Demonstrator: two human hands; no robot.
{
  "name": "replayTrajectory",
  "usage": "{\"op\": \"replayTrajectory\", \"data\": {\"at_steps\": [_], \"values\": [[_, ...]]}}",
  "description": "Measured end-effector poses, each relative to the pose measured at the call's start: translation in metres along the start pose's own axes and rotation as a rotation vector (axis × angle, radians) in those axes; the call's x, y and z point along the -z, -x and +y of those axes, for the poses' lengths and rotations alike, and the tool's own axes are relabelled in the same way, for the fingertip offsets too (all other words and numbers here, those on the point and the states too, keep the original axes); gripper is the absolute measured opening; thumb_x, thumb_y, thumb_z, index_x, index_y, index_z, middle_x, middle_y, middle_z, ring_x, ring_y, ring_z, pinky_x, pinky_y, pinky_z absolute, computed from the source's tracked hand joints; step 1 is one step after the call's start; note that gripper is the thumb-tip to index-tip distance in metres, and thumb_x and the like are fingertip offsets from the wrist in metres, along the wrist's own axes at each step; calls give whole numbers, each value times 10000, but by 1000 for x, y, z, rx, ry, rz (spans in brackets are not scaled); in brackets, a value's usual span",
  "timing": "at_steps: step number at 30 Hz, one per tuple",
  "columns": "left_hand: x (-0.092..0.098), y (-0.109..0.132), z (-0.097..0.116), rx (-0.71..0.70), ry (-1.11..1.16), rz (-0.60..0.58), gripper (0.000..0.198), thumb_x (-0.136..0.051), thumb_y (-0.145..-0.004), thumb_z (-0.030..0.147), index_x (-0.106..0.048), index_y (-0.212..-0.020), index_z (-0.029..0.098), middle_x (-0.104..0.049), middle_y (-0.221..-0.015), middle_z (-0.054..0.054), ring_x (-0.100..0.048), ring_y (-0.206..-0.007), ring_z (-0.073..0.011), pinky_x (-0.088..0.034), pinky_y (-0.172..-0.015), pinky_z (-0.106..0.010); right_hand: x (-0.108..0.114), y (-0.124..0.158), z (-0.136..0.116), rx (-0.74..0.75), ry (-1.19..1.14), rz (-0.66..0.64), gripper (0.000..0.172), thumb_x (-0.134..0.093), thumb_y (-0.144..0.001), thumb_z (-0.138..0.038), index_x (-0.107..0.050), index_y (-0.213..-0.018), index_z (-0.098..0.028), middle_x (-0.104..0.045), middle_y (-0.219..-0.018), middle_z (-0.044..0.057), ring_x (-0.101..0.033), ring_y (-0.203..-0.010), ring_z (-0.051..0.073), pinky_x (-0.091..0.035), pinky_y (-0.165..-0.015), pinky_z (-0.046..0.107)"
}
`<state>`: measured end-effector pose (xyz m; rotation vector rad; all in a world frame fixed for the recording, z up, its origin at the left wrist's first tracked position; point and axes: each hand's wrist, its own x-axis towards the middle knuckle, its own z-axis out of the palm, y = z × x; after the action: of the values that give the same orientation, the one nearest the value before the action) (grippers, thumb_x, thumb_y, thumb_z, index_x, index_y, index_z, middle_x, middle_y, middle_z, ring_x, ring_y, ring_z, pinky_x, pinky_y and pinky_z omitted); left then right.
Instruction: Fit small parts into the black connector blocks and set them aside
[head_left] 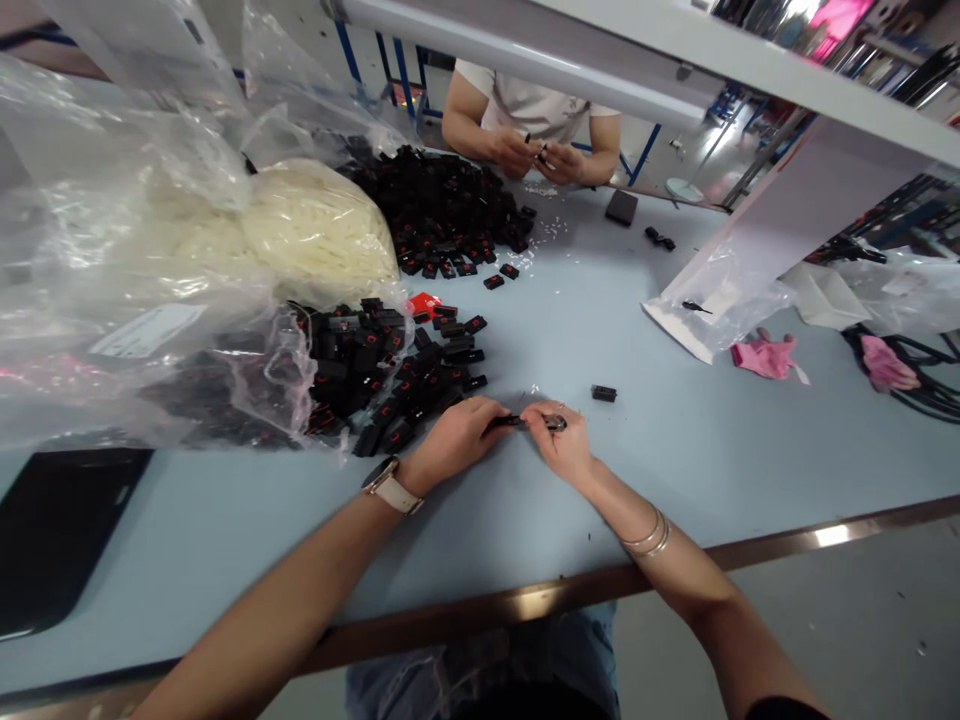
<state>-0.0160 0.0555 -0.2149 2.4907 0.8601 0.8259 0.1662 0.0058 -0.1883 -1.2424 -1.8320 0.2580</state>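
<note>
My left hand [463,432] is closed on a small black plastic part [504,422], which pokes out between thumb and fingers toward the right. Facing it, my right hand [566,446] grips a small tool with a dark and shiny metal end [556,423]; its exact kind is hidden by my fingers. The tool's tip side meets or nearly meets the black part. One loose black part [604,393] lies on the table to the right of my right hand. Beside my left hand spreads a pile of black parts with red marks [409,385], partly inside a clear bag.
Clear plastic bags [150,270], one with pale yellow pieces [322,225], cover the left. A larger heap of black parts [442,205] lies farther back. Across the table [487,540] a co-worker's hands [536,158] hold a small part. Pink gloves [765,354] and a black tray [67,530] lie around.
</note>
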Motion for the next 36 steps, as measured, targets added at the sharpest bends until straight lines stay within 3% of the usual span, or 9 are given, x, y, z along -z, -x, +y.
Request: {"op": "replayTrajectory", "data": {"at_steps": [5,15,36], "values": [[-2,0,0,12,-5,-7,155,-550,-905,306,-581,-882,156,-642,-795,-44,-604,-712,-158,-494,-632,-271,0,3,6,-56,-60,69,350,-395,-953,-341,-649,-765,-190,-681,-678,40,-647,-645,147,-523,-655,271],[-1,-1,1,21,-11,-25,152,-536,-911,306,-578,-881,162,-641,-805,-43,-605,-722,-158,-499,-646,-279,0,2,6,-137,-52,31,363,-407,-940,-362,-655,-740,-188,-679,-661,43,-645,-618,147,-527,-641,266],[-1,0,0,14,-9,-26,139,-546,-903,287,-595,-901,157,-650,-811,-50,-612,-730,-164,-498,-655,-279,1,-2,4,-95,2,-37,375,-385,-953,-386,-642,-756,-196,-673,-681,44,-646,-654,153,-513,-654,269]]}}
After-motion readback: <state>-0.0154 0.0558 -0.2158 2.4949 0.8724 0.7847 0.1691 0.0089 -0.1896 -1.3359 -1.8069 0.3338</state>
